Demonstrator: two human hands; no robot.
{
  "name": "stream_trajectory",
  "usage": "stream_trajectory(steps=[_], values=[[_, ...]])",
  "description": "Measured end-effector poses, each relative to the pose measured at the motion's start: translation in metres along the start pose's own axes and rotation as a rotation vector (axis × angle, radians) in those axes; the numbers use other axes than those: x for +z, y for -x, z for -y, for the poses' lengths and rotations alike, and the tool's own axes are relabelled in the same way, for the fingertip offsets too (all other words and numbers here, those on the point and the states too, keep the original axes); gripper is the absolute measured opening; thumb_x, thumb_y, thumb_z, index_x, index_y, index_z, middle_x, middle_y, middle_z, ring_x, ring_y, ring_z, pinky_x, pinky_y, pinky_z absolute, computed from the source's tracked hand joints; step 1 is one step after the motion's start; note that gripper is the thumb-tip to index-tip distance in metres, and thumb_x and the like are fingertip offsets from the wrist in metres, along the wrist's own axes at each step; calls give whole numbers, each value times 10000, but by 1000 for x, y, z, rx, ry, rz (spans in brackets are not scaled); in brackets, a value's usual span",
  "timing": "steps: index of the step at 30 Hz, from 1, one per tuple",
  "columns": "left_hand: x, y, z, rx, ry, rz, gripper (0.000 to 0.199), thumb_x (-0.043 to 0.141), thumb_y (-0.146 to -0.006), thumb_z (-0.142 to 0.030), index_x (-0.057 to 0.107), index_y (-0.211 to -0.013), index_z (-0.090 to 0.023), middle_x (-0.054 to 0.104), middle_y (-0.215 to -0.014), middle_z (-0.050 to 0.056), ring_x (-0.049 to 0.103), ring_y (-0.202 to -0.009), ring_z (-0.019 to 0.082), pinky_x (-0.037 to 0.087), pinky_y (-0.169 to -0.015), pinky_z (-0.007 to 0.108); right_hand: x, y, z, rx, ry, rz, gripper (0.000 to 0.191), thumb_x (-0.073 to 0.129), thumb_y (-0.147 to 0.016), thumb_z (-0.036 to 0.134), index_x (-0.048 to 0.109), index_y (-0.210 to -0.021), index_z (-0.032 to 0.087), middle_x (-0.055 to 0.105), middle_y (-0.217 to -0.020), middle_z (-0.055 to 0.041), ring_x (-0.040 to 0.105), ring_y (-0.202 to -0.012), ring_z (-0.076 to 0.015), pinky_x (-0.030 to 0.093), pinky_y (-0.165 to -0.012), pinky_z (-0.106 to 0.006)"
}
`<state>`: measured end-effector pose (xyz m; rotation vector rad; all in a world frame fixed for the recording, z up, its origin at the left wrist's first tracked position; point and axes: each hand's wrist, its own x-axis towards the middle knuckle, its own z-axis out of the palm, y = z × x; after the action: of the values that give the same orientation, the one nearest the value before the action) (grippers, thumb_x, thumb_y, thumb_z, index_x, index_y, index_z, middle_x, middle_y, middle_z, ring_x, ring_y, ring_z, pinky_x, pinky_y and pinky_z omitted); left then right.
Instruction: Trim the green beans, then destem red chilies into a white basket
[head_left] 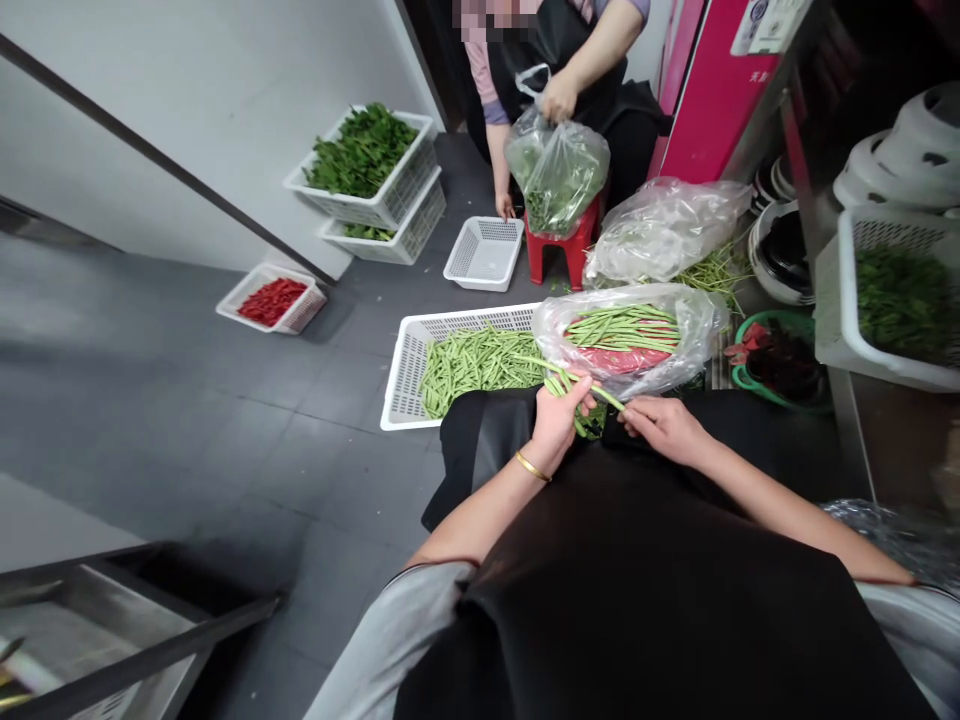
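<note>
My left hand [559,415], with a gold bracelet at the wrist, is closed around a few long green beans [549,368]. One bean stretches to the right, where my right hand [660,425] pinches its end. Left of my hands, a white perforated basket [405,372] holds short green bean pieces [480,368]. Just beyond my hands lies an open clear plastic bag [705,318] with long whole beans [626,328] over something red. Some green bits [591,424] show below, between my hands.
Across from me a person [615,45] holds a bag of greens [559,185] over a red stool [559,250] and touches a small white basket [484,255]. Stacked baskets [386,205] and red peppers [271,300] stand left; a green basin [750,375] and white crate [840,290] stand right.
</note>
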<state>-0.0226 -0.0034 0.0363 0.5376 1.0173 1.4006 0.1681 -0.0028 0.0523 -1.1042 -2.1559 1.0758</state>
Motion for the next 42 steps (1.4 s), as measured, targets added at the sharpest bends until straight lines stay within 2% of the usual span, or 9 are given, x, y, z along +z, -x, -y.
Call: stream_trajectory(steps=[4, 10, 14, 18, 21, 25, 29, 37, 42], values=[[0, 6, 1, -203, 116, 129, 454, 844, -627, -356, 650, -956, -110, 638, -665, 9, 476, -459, 53, 287, -438, 187, 7, -2, 22, 46, -367, -79, 389, 501, -949, 483, 650, -758, 178, 611, -580, -2, 570, -489, -126, 459, -509, -242], [-12, 2, -3, -510, 130, 454, 424, 735, -718, -284, 682, -1083, -74, 506, -520, -34, 399, -401, 51, 258, -424, 189, 14, -3, 34, -287, -85, 128, 306, 525, -904, 277, 633, -633, 189, 637, -630, -15, 559, -586, -110, 439, -597, -228], [-31, -6, -9, -559, 156, 666, 365, 649, -768, -341, 708, -1002, -67, 393, -414, -51, 281, -299, 57, 159, -347, 198, -4, 1, -2, 84, -171, 409, 145, 679, -782, 316, 705, -824, 179, 626, -609, 27, 538, -504, -89, 403, -498, -201], [-30, -3, 1, -626, 92, 804, 360, 671, -765, -408, 697, -825, -54, 407, -396, -30, 331, -293, 77, 188, -329, 204, -9, -15, -16, 341, -666, 74, 457, 724, -749, 495, 651, -1070, 178, 638, -683, 13, 531, -454, -95, 366, -386, -204], [-22, 0, 4, -529, 6, 699, 364, 675, -788, -439, 641, -706, -86, 430, -406, -20, 374, -307, 89, 238, -335, 213, 0, -33, -7, 306, -917, -196, 404, 757, -724, 520, 636, -906, 181, 585, -592, 39, 472, -402, -74, 354, -358, -193], [-20, -10, -14, -256, 64, 287, 390, 656, -817, -484, 538, -645, -154, 401, -438, -43, 400, -358, 72, 308, -378, 200, 15, -36, -4, 349, -967, -414, 381, 789, -692, 503, 599, -791, 188, 592, -570, 39, 511, -420, -85, 427, -385, -202], [-16, -20, -21, -131, -85, 87, 388, 706, -784, -508, 551, -730, -157, 541, -558, -15, 549, -508, 90, 423, -495, 189, 30, -26, -12, 361, -850, -191, 404, 761, -711, 528, 599, -845, 183, 648, -602, 10, 594, -456, -138, 492, -427, -255], [-11, -8, -4, -191, -714, 617, 387, 715, -761, -483, 564, -656, -142, 529, -535, -20, 417, -446, 64, 293, -439, 195, 2, -10, -17, -63, 107, 207, 217, 523, -923, 320, 606, -756, 208, 677, -684, -31, 624, -593, -161, 427, -564, -255], [-6, -5, -8, -415, -626, 800, 386, 797, -670, -462, 586, -688, -139, 587, -590, 8, 525, -458, 104, 367, -461, 217, -9, -8, -16, -118, 199, 310, 293, 464, -935, 280, 591, -681, 209, 640, -624, -25, 569, -549, -144, 382, -548, -249]])
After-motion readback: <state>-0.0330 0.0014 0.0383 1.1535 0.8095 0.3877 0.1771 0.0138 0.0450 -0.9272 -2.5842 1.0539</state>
